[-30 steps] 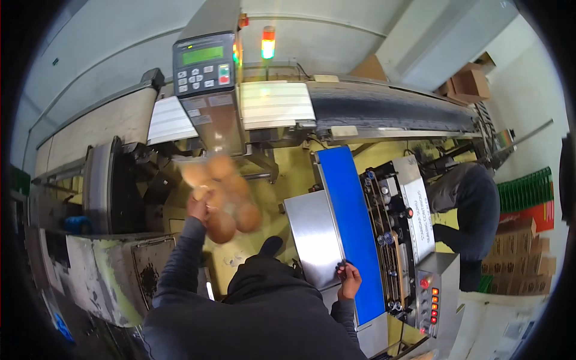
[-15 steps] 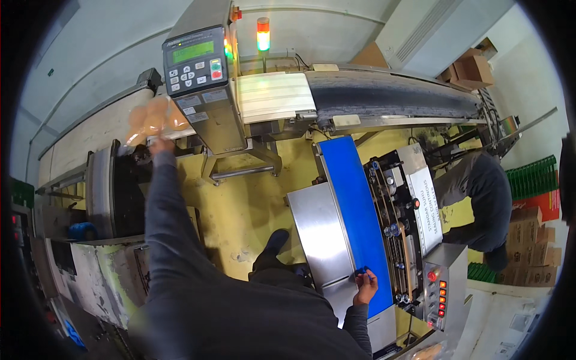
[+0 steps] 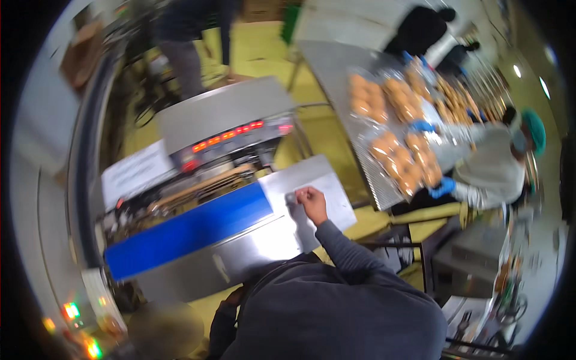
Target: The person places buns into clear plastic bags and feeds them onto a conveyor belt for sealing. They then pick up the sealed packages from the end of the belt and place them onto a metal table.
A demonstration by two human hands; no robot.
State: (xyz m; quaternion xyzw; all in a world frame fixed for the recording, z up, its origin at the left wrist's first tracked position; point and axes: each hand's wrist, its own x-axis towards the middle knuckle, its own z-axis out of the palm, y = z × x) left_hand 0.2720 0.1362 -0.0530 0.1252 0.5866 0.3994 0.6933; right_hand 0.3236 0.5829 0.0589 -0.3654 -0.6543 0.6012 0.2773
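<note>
My right hand (image 3: 312,205) is over the bare metal end plate (image 3: 330,180) of a sealing machine, just past the end of its blue conveyor belt (image 3: 192,231). Its fingers are curled together; blur hides whether anything small is between them. Low in the view, my left hand (image 3: 236,296) shows only in part beside my body, under the machine's near metal edge. Its fingers are hidden by the dark sleeve and shadow.
Clear bags of round buns (image 3: 402,159) lie on a metal table (image 3: 342,96) at the right. A co-worker in blue gloves (image 3: 444,187) touches them. The control box (image 3: 228,138) with red lights stands beyond the belt. Another person's legs (image 3: 183,66) are at the far left.
My view has swung right, from the conveyor and display to the bun table. My left hand has left the bag of buns and come down to my side. My right hand is now over the end plate.
</note>
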